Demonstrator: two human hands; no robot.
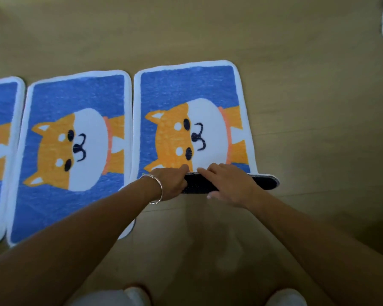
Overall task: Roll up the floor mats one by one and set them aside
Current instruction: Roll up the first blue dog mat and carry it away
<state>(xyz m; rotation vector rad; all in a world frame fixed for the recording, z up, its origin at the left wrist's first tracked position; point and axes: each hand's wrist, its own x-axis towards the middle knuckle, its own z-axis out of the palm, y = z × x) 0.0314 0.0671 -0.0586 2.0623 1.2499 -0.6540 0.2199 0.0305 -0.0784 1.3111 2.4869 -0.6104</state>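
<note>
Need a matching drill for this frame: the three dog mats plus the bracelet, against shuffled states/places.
1. right blue dog-print floor mat
2. middle blue dog-print floor mat
3. left blue dog-print floor mat
4. thin silver bracelet

A. worn on the left wrist
B. cut off by the frame edge
C. near edge rolled, dark backing showing
D. lying flat, unrolled

Pairs: 1-C, 2-D, 3-B, 4-A

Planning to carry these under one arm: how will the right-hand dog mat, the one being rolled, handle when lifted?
Probably floppy: the mat curls over at its near edge where the left hand and right hand hold it. Likely light, as the fold looks thin. Its dark backing looks textured, so it may resist sliding.
</note>
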